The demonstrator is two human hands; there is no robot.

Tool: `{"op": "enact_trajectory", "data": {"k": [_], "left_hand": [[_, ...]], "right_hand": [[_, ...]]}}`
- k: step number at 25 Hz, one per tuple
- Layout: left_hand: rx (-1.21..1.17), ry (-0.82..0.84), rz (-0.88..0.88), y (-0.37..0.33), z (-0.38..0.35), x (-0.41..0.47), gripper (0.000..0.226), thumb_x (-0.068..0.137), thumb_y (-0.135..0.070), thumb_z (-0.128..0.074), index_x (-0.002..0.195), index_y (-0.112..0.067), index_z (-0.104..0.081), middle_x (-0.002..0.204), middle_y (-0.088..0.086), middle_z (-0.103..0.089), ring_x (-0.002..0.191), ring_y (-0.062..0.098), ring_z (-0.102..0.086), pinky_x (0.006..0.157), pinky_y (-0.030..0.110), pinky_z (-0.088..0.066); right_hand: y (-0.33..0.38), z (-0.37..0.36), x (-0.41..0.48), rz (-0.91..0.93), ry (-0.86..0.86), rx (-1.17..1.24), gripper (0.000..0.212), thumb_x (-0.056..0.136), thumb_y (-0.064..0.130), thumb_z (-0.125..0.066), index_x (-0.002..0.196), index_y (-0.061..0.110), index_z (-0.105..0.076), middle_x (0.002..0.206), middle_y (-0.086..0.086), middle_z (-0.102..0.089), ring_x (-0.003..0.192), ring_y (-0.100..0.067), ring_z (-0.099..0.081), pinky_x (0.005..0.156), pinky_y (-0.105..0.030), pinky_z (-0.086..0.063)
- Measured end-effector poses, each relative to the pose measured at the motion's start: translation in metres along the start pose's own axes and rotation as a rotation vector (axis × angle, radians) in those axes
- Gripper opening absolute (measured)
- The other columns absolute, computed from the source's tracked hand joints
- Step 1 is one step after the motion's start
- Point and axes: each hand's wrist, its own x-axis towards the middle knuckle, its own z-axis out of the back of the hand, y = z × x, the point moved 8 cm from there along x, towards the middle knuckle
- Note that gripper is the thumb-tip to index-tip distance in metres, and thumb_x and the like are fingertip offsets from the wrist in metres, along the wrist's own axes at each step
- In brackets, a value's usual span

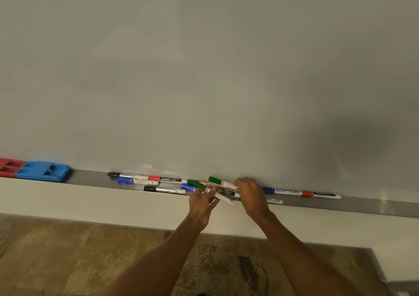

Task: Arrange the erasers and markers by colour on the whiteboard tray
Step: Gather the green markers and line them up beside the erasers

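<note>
A grey metal tray (90,177) runs along the bottom of the whiteboard. At its far left lie a red eraser (8,167) and a blue eraser (42,171), side by side. Several markers lie mid-tray: a black one (127,176), a red-capped one (167,179), a blue one (136,181), another black one (164,190). My left hand (203,201) holds a green-capped marker (200,185) above the tray. My right hand (250,193) grips another green-capped marker (218,181) by its white barrel. A blue-capped marker (188,187) lies under them.
To the right of my hands lie a blue marker (281,191), a red-capped marker (320,194) and a white marker end (275,201). The whiteboard (204,68) fills the upper view. Below the tray are a white wall strip and a brown stone floor (68,261).
</note>
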Motion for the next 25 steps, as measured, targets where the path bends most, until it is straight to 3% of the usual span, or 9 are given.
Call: {"op": "enact_trajectory", "data": {"k": [5,10,13,17,20,25], "left_hand": [[0.008,-0.027,-0.033,-0.010,0.009,0.000,0.025,0.088,0.000,-0.061,0.113,0.004,-0.060,0.104,0.019,-0.066,0.097,0.030,-0.064,0.080,0.035,-0.057],[-0.002,-0.034,-0.056,-0.020,0.020,0.002,0.021,0.086,-0.002,-0.064,0.107,0.000,-0.063,0.095,0.014,-0.068,0.086,0.025,-0.066,0.065,0.028,-0.059],[0.000,-0.042,-0.071,-0.022,0.026,0.002,0.015,0.086,-0.003,-0.065,0.101,-0.005,-0.066,0.093,0.011,-0.071,0.085,0.025,-0.068,0.063,0.027,-0.059],[-0.012,-0.044,-0.073,-0.026,0.034,0.005,0.015,0.086,-0.005,-0.065,0.101,-0.007,-0.065,0.096,0.012,-0.071,0.090,0.025,-0.068,0.078,0.036,-0.058],[-0.019,-0.092,-0.072,-0.032,0.045,0.009,0.021,0.087,-0.005,-0.064,0.107,-0.002,-0.063,0.101,0.016,-0.069,0.097,0.029,-0.067,0.085,0.041,-0.056],[-0.064,-0.138,-0.082,-0.036,0.062,0.013,0.020,0.088,-0.003,-0.063,0.108,-0.002,-0.061,0.106,0.019,-0.067,0.103,0.032,-0.066,0.086,0.043,-0.054]], "right_hand": [[0.034,-0.011,0.007,0.019,0.039,0.141,0.019,0.091,0.018,-0.059,0.106,0.012,-0.067,0.102,-0.008,-0.068,0.094,-0.020,-0.061,0.078,-0.032,-0.051],[0.048,-0.019,0.010,0.019,0.053,0.245,0.020,0.093,0.014,-0.054,0.104,0.007,-0.070,0.097,-0.013,-0.067,0.088,-0.023,-0.062,0.068,-0.027,-0.042],[0.057,-0.022,0.011,0.049,0.074,0.271,0.023,0.094,0.015,-0.054,0.109,0.007,-0.069,0.102,-0.013,-0.067,0.092,-0.023,-0.061,0.077,-0.032,-0.049],[0.054,-0.024,0.012,0.076,0.075,0.315,0.032,0.092,0.018,-0.058,0.122,0.009,-0.063,0.116,-0.011,-0.068,0.105,-0.022,-0.061,0.088,-0.027,-0.049],[0.031,-0.020,0.013,0.017,-0.001,0.259,0.026,0.094,0.017,-0.056,0.114,0.004,-0.066,0.111,-0.014,-0.071,0.101,-0.026,-0.066,0.083,-0.029,-0.051],[0.016,-0.040,0.010,0.053,0.163,0.051,0.040,0.089,0.010,-0.059,0.129,0.014,-0.057,0.124,-0.011,-0.064,0.111,-0.024,-0.061,0.097,-0.033,-0.050]]}}
